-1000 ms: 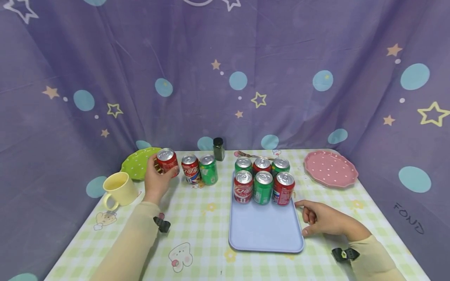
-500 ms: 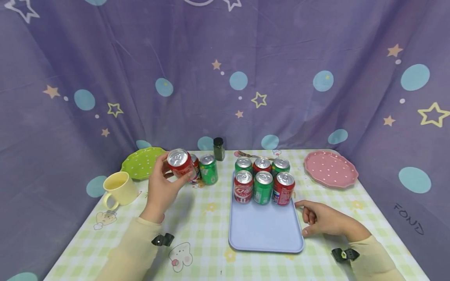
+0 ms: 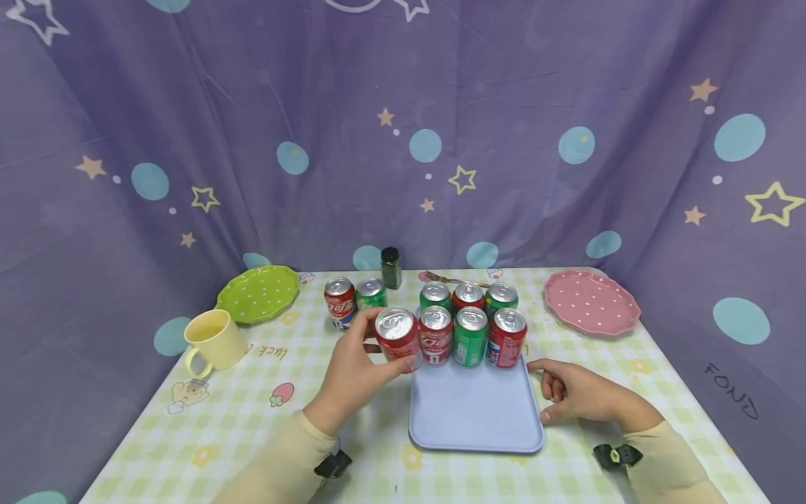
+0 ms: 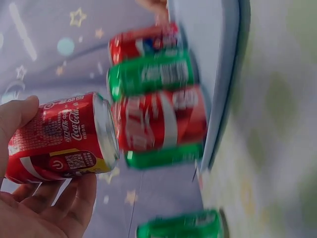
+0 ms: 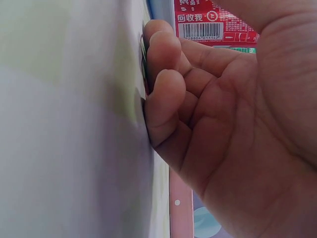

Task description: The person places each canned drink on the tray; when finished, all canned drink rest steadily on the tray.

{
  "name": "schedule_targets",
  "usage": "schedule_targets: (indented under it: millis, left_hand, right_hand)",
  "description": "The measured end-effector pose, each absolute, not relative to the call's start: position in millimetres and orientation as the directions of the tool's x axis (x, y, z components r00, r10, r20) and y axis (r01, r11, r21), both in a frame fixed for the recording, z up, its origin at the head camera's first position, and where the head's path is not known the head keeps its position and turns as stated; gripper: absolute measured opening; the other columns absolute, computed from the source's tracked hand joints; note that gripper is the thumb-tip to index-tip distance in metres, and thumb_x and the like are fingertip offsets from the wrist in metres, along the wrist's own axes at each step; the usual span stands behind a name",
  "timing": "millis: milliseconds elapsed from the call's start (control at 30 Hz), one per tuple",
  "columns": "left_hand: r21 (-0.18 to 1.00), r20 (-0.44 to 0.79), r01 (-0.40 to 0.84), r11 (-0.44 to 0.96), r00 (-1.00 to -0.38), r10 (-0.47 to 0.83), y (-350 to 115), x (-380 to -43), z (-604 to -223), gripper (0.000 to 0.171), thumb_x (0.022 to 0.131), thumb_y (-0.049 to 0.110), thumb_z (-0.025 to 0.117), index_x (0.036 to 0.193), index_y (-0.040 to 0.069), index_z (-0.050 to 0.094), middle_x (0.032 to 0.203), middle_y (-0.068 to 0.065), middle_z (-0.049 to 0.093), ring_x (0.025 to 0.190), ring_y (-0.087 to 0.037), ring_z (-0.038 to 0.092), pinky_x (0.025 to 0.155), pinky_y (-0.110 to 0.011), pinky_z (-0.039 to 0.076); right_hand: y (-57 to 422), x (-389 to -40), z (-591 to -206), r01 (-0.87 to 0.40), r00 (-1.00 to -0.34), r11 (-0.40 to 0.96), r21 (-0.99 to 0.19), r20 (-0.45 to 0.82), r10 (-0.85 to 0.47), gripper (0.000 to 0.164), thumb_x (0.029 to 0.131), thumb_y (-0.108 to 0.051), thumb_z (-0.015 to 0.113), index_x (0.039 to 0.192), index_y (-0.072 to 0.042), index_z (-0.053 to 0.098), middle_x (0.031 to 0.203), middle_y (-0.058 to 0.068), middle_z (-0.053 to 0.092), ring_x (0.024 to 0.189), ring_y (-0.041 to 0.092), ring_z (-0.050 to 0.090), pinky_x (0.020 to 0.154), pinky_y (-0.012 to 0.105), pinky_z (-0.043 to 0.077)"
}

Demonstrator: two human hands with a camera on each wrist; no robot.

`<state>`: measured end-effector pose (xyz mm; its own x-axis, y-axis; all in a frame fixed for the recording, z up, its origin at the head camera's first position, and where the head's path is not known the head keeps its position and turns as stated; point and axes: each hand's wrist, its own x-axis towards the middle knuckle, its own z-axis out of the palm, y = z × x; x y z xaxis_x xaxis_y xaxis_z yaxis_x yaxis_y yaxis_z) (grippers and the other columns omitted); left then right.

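My left hand (image 3: 352, 371) grips a red Coca-Cola can (image 3: 398, 337), thumb in front and fingers behind. It is at the left edge of the blue tray (image 3: 476, 413), beside a red can (image 3: 436, 343) in the tray's front row. In the left wrist view the held can (image 4: 59, 136) has its base raised above the tray's level. Two rows of red and green cans stand on the tray's far half, including a green can (image 3: 470, 343) and a red can (image 3: 506, 343). My right hand (image 3: 582, 392) rests on the table, index fingertip and thumb at the tray's right edge.
Back left stand a red can (image 3: 340, 301) and a green can (image 3: 371, 294). Behind are a dark-capped jar (image 3: 391, 269) and a fork (image 3: 450, 280). A yellow mug (image 3: 217, 339) and green plate (image 3: 258, 294) sit left, a pink plate (image 3: 592, 304) right.
My left hand has lifted the Coca-Cola can from beside the green plate and carried it right and nearer, to the tray's left edge. My right hand and the tray have stayed put.
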<state>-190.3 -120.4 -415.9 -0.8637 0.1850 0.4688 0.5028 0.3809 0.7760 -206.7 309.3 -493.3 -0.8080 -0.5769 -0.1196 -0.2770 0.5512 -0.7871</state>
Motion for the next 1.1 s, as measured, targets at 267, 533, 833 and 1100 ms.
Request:
schedule_targets:
  millis: [267,533,833,1100]
  left_hand:
    - [0.809,0.36,0.466,0.359,-0.874,0.325,-75,-187,-430,0.078,0.072,0.028,0.1,0.137,0.025,0.056,0.116,0.01,0.067,0.103,-0.011,0.064,0.083,-0.039,0.061]
    - [0.777,0.305,0.479,0.409,-0.854,0.421,-37,-191,-443,0.081,0.071,0.031,0.1,0.138,0.028,0.056,0.125,0.014,0.064,0.102,-0.006,0.063,0.083,-0.031,0.059]
    - [0.732,0.267,0.492,0.471,-0.843,0.466,-1,-195,-449,0.078,0.073,0.037,0.098,0.138,0.029,0.056,0.129,0.018,0.064,0.113,0.001,0.06,0.095,-0.031,0.055]
    - [0.701,0.234,0.491,0.516,-0.843,0.485,17,-199,-455,0.08,0.073,0.038,0.099,0.139,0.027,0.055,0.129,0.016,0.063,0.115,0.001,0.059,0.098,-0.025,0.052]
  right_hand:
    - [310,-208,-495,-0.286,-0.81,0.559,-0.779,-0.115,-0.575,0.088,0.078,-0.026,0.094,0.145,0.006,0.047,0.093,0.008,0.059,0.072,0.012,0.055,0.061,0.024,0.048]
    - [311,-208,-496,-0.296,-0.805,0.529,-0.795,-0.09,-0.586,0.087,0.078,-0.024,0.094,0.145,0.006,0.047,0.092,0.008,0.059,0.072,0.011,0.054,0.061,0.023,0.048]
    - [310,-207,-496,-0.308,-0.796,0.499,-0.81,-0.067,-0.601,0.084,0.078,-0.023,0.094,0.143,0.006,0.049,0.09,0.009,0.059,0.071,0.011,0.054,0.06,0.023,0.048]
    - [311,-207,-495,-0.319,-0.791,0.502,-0.804,-0.066,-0.608,0.081,0.078,-0.022,0.094,0.143,0.003,0.051,0.089,0.009,0.059,0.069,0.01,0.054,0.058,0.024,0.048]
